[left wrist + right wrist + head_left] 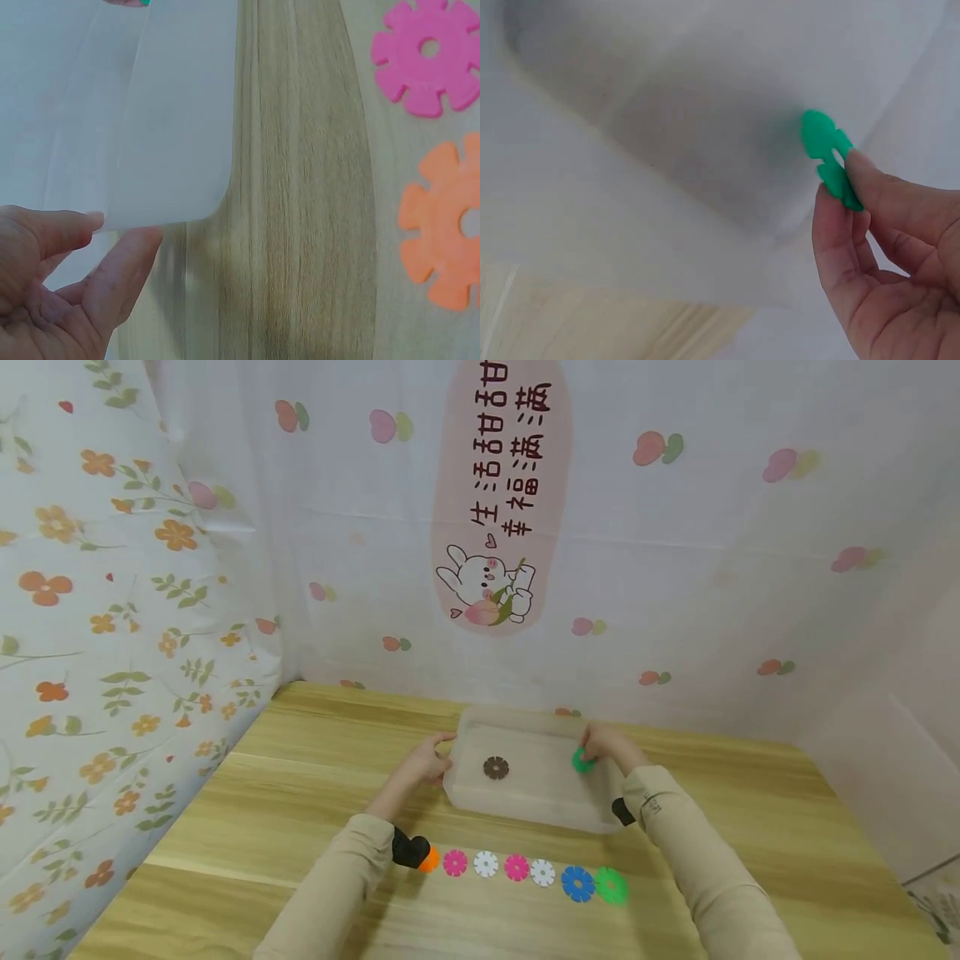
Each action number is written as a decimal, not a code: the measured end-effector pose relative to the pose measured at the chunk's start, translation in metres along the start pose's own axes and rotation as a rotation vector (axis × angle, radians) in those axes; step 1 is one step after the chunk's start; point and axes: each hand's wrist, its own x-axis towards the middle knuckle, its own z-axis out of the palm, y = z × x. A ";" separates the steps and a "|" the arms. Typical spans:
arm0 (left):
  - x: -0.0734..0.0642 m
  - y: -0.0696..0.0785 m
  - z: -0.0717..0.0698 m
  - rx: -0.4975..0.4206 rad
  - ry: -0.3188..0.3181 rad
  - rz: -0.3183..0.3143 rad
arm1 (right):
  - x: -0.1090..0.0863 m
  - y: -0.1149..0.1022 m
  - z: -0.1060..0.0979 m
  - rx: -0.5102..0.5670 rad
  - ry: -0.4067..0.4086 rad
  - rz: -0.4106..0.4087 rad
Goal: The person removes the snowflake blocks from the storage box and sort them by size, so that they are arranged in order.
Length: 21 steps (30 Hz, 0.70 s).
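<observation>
A translucent white plastic box sits on the wooden table, with a brown notched disc lying inside. My left hand pinches the box's left rim between thumb and fingers, near a corner in the left wrist view. Over the right part of the box, my right hand holds a green notched disc between thumb and fingertips. The right wrist view shows that disc tilted, its center hole partly covered by the thumb.
In front of the box runs a row of flat notched discs: orange, pink, white, another pink, another white, blue and light green. A patterned cloth hangs behind the table.
</observation>
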 end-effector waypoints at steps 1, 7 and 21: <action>0.000 0.000 0.000 0.003 0.003 -0.001 | 0.003 0.004 0.000 0.004 -0.008 0.005; 0.000 0.001 -0.004 0.011 0.009 0.002 | -0.099 -0.090 -0.033 0.065 -0.080 -0.006; -0.001 0.000 -0.013 0.008 0.006 -0.026 | -0.222 -0.143 -0.069 0.307 -0.192 -0.128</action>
